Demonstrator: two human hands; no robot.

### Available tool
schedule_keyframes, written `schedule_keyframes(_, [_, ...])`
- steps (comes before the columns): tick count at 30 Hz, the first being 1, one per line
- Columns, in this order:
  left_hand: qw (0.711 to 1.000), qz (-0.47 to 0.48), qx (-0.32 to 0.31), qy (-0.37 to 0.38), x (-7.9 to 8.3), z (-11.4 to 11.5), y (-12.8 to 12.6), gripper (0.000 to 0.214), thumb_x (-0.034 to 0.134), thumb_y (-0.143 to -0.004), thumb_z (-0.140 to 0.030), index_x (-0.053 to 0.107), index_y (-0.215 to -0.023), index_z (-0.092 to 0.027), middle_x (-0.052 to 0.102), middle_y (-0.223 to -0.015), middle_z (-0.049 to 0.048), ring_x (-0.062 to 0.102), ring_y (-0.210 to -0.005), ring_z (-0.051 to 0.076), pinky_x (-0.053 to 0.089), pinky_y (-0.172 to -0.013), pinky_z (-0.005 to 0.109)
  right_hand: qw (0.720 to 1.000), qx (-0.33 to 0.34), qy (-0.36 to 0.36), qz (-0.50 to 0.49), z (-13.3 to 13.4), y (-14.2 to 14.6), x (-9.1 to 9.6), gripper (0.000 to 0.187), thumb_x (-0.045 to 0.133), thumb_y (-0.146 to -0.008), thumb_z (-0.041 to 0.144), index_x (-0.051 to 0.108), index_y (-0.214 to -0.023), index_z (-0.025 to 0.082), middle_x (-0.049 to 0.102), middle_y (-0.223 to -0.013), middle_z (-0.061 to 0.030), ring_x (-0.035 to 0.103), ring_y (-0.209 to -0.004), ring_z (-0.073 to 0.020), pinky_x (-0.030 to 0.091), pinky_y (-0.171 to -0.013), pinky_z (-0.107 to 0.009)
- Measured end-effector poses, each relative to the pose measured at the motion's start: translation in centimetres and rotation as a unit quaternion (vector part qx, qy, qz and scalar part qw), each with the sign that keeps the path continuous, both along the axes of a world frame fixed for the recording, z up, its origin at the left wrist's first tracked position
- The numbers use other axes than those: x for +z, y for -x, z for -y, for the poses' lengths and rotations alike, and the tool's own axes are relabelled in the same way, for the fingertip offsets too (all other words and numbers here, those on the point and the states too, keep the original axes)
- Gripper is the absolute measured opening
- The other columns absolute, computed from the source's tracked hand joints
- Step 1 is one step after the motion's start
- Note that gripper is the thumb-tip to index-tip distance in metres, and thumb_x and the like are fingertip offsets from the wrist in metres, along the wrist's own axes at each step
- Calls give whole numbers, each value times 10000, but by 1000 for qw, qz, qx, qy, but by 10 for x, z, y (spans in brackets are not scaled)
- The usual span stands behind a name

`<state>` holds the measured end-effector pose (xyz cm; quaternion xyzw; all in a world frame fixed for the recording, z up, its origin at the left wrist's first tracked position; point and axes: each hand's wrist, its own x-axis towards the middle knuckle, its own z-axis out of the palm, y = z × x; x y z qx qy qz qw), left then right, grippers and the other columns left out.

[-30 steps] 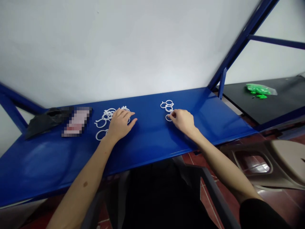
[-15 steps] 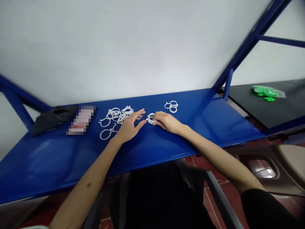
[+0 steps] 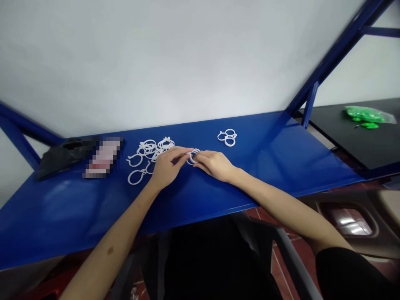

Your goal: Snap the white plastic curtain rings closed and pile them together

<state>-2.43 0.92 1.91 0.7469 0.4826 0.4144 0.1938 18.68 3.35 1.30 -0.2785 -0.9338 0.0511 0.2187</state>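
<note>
Several white plastic rings are held together between my two hands, just above or on the blue table. My left hand pinches their left side with thumb and fingers. On their right side my right hand is closed, its fingertips partly hidden by the hand itself. Left of my left hand lies a loose pile of white rings, each with a small tab; part of it is behind that hand. A small cluster of white rings rests farther back to the right.
On the left of the blue table are a black plastic bag and a blurred-out pinkish item. A white wall rises behind the table. On a black table at the right sits a bag of green pieces.
My left hand has moved from spread fingers to a pinch on the rings. The rings have turned and shifted slightly left. The camera view has shifted a little.
</note>
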Motion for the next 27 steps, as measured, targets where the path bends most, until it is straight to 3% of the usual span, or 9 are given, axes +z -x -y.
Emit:
schedule_keyframes(5, [990,93,-24,99,-4,-4,4,275,665,-883,-448,752,-1035,-236,762,-1036,62,719,-842,189,594,-779,332,1000,9,26,11,5,0,3,267,463,-1046,367,638,-1114,177,715,-1076,-93,660,-910,-205,457,-772,-306])
schedule_keyframes(8, [974,145,-47,165,-5,-8,7,263,713,-833,-439,745,-982,-226,772,-962,52,730,-833,201,606,-799,351,998,48,7,28,7,-3,6,295,498,-1033,385,636,-1199,183,696,-1240,-93,665,-1004,-213,471,-838,-324])
schedule_keyframes(11, [966,151,-65,201,-4,-10,12,232,729,-807,-415,740,-925,-216,768,-867,41,728,-789,198,609,-787,355,994,75,-32,71,9,-6,11,311,508,-1033,351,610,-1282,195,670,-1321,-79,664,-968,-204,461,-779,-326])
schedule_keyframes(16, [960,155,-82,219,-5,-11,13,188,708,-822,-381,726,-903,-213,763,-842,43,731,-779,200,612,-810,388,984,63,-96,137,11,-5,14,270,475,-1035,185,634,-1252,200,719,-1219,-55,623,-829,-183,358,-647,-317])
schedule_keyframes(20, [962,143,-90,215,-8,-11,11,209,672,-867,-395,714,-952,-209,765,-888,52,737,-799,207,620,-800,392,983,52,-94,148,11,-3,12,220,509,-1033,254,678,-1157,187,748,-1098,-60,608,-815,-186,323,-635,-317])
schedule_keyframes(23, [981,68,-84,163,-7,-7,8,225,596,-932,-364,697,-1065,-212,763,-969,55,739,-815,195,622,-783,358,985,44,-78,146,11,-3,12,204,532,-1027,282,699,-1090,182,754,-1046,-59,619,-834,-185,320,-643,-312])
schedule_keyframes(25, [997,-4,-55,47,-5,-2,5,242,540,-964,-296,658,-1158,-213,738,-1094,70,734,-853,180,615,-810,349,987,24,-67,142,11,-4,13,207,532,-1028,290,706,-1038,178,754,-985,-57,624,-833,-182,319,-653,-308])
schedule_keyframes(27, [989,-84,-34,-116,-4,4,2,251,539,-958,-224,621,-1194,-204,693,-1207,95,716,-976,195,593,-885,367,989,-4,-59,138,10,-6,16,204,543,-1025,295,708,-988,179,747,-926,-50,624,-826,-178,313,-657,-305])
